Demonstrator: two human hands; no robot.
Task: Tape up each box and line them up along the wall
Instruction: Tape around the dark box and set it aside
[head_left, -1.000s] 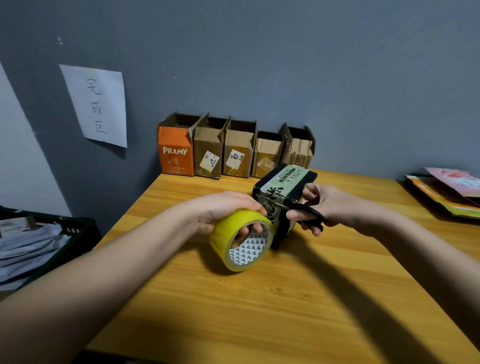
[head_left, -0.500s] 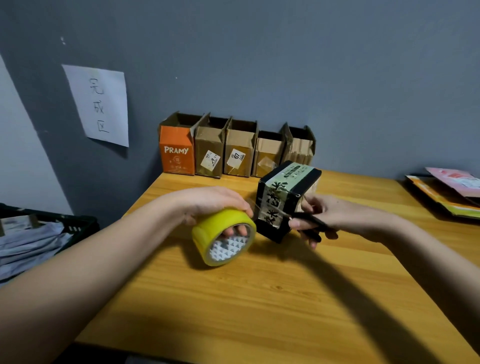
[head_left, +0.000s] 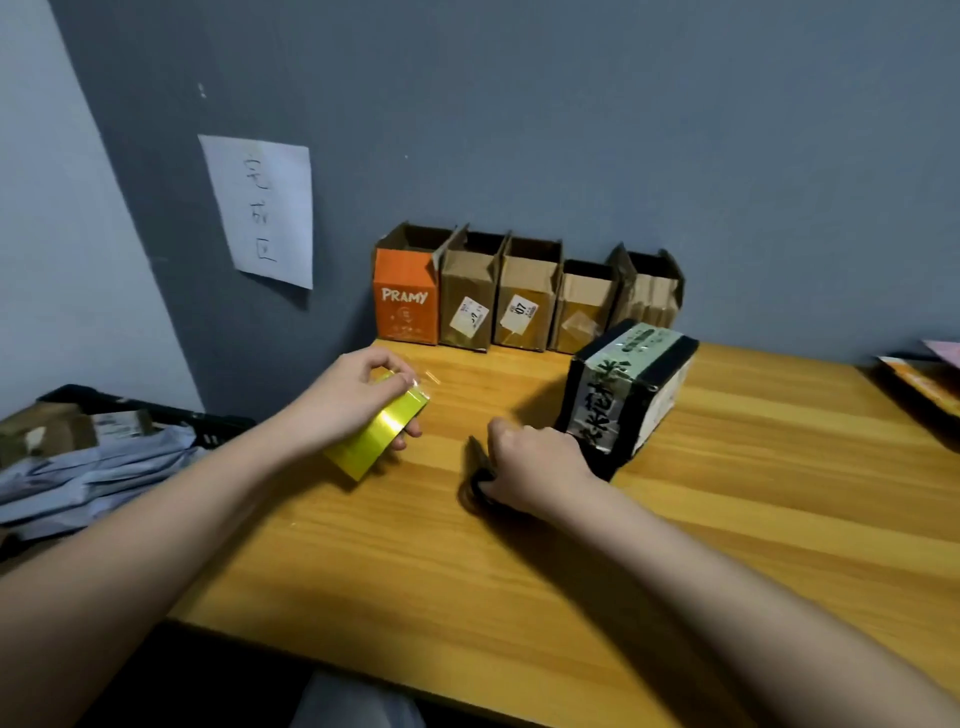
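The left hand (head_left: 358, 395) grips the yellow roll of packing tape (head_left: 382, 431), fingers curled over its rim, holding it low over the wooden table (head_left: 727, 545); the roll's outer band faces the camera and a short clear end of tape sticks up by the fingertips. The right hand (head_left: 540, 467) rests on the table with fingers curled around black scissors (head_left: 480, 475), whose tip points away from the person, toward the wall.

Just right of that hand, touching or nearly touching it, the black box with a green label (head_left: 631, 389) lies on the table. Its long axis runs from the near left to the far right, its near end facing the camera with tape across it.

Behind, against the grey wall (head_left: 571, 130), five open cartons stand upright side by side: an orange box marked PRAMY (head_left: 405, 299) at the left, then four brown cardboard boxes (head_left: 524, 306). A sheet of paper with handwriting (head_left: 265, 208) is on the wall. Left of the table a black crate (head_left: 156, 415) holds grey bags.
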